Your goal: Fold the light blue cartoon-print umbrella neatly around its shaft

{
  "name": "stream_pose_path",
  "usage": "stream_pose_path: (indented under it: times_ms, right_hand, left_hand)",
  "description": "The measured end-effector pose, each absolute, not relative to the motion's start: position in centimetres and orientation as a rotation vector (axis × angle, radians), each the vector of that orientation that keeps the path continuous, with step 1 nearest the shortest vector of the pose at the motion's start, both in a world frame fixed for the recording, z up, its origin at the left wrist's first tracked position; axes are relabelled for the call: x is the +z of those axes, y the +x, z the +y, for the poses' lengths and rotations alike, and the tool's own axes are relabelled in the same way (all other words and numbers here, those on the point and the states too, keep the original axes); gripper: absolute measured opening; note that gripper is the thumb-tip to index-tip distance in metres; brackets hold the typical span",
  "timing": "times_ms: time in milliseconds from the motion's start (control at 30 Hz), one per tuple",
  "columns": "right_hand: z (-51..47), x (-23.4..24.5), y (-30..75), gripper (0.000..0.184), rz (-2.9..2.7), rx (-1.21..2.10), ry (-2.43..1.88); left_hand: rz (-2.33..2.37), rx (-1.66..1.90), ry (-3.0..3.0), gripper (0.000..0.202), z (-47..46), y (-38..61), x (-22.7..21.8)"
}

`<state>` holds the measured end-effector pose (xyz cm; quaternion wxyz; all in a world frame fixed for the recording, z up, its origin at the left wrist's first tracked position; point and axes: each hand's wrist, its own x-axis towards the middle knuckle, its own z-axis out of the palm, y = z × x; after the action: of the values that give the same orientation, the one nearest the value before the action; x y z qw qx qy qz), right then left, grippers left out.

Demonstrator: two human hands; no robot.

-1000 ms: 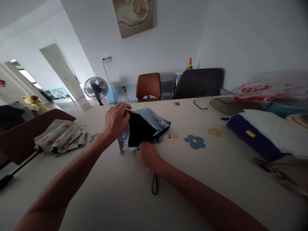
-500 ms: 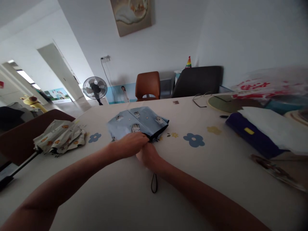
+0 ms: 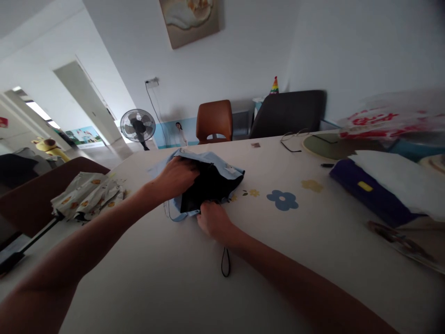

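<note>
Light-blue, black-lined cloth folding umbrella [image 3: 212,183] lies on white, flower-printed table [image 3: 156,278]. Person's left hand [image 3: 178,177] touches folds, grip unclear; right hand [image 3: 215,223] closed around near end. Likely light, floppy, slippery over stiff, thin ribs; best held there, by black cord loop [image 3: 225,263].

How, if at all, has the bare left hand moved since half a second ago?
Yes: the left hand moved leftward and upward in view, judged against the blue printed flower.

From mid-view, a fan [image 3: 138,127] stands at ten o'clock. A brown chair [image 3: 214,117] marks twelve, a dark chair [image 3: 290,113] two.
</note>
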<state>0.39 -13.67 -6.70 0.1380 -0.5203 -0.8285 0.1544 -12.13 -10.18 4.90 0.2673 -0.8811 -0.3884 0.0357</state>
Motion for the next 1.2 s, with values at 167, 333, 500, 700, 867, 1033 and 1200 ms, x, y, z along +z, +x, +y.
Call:
stream_pose_path:
  times_ms: [167, 333, 500, 700, 867, 1033, 1200]
  right_hand:
    - [-13.7, -6.3, 0.5, 0.026, -2.41, 0.477, -1.512]
    - [-13.6, -6.2, 0.5, 0.026, -2.399, 0.51, -1.556]
    - [-13.6, -6.1, 0.5, 0.025, -2.401, 0.498, -1.553]
    - [-13.4, -6.3, 0.5, 0.025, -2.41, 0.494, -1.565]
    - [-13.1, -6.6, 0.6, 0.026, -2.411, 0.499, -1.528]
    - [-12.6, -7.0, 0.5, 0.025, -2.371, 0.573, -1.547]
    - [-12.2, -7.4, 0.5, 0.023, -2.267, 0.695, -1.599]
  left_hand:
    - [-1.096, 0.096, -2.291, 0.018, -10.3, -12.9, 5.1]
    - [-1.154, 0.028, -2.259, 0.021, -10.2, -12.7, 5.5]
    - [-1.227, -0.013, -2.303, 0.021, -10.6, -12.9, 5.5]
    - [-1.083, -0.115, -2.542, 0.022, -12.8, -13.2, 3.9]
    - [-1.004, -0.048, -2.605, 0.018, -14.6, -13.6, 1.5]
    - [-0.988, -0.074, -2.656, 0.017, -14.3, -14.8, 0.5]
    - [-0.912, -0.087, -2.596, 0.023, -14.4, -15.3, 0.6]
